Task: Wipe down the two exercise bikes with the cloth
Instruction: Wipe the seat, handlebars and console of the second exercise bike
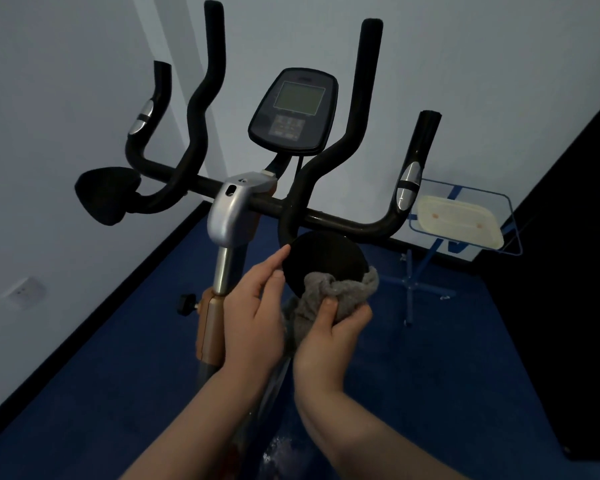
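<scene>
cloth (340, 292) bunched in right hand (329, 337) | against elbow pad (323, 261) | left hand (253, 306) steadies pad

Single head-worn wide-angle view, looking forward and down, close above the exercise bike (236, 209) handlebars (326, 216), console (293, 110) straight ahead, blue floor (430, 341) below, wall corner behind
</scene>
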